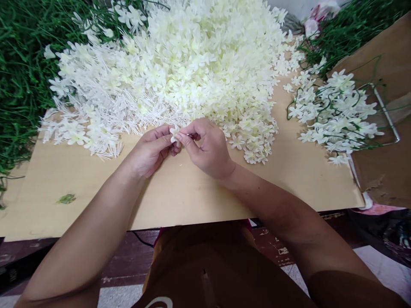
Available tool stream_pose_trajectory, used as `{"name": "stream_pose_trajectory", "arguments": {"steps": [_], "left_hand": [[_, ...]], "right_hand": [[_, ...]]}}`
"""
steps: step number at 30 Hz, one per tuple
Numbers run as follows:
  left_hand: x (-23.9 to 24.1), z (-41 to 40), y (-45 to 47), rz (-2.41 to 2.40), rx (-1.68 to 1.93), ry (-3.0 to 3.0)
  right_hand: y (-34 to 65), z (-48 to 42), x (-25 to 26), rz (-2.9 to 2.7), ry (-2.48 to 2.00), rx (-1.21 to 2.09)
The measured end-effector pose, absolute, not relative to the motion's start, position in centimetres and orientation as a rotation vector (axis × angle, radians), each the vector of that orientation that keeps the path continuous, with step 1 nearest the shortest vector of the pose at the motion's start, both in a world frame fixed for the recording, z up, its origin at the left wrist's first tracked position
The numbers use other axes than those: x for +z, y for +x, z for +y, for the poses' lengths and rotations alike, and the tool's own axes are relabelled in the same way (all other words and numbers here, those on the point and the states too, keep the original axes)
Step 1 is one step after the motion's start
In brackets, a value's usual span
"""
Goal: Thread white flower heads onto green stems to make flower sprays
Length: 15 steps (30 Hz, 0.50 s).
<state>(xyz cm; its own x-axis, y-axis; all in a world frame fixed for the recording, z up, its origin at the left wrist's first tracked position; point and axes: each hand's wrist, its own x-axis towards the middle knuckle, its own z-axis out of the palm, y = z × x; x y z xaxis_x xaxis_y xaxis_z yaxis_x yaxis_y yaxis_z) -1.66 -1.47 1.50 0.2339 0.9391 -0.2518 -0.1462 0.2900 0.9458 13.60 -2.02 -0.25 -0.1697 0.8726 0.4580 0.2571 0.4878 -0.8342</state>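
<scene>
One white flower is being pinched at six o'clock of the blossom heap — left hand from nine o'clock, right hand from three — a light grip probably serving best.

- A light brown desk with a flat top.
- A big piece of brown cardboard on the right side.
- A thin, shiny, bent metal rod in front of the cardboard.
- A little green scrap on the left part of the desk.
- A pink and white bundle at the back right.
- A thin black cord below the front edge.
- A pale, speckled floor down low.
</scene>
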Motion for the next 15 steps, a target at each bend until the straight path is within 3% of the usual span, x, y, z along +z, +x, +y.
{"name": "stream_pose_trajectory", "arguments": {"steps": [9,15], "left_hand": [[1.1,-1.6,-1.5,1.108,1.039,0.986],[1.1,-1.8,-1.6,1.129,1.034,0.927]], "right_hand": [[13.9,-1.1,-0.9,-1.897,-0.940,0.394],[14.2,-0.6,-1.5,-1.840,-0.954,0.492]]}}
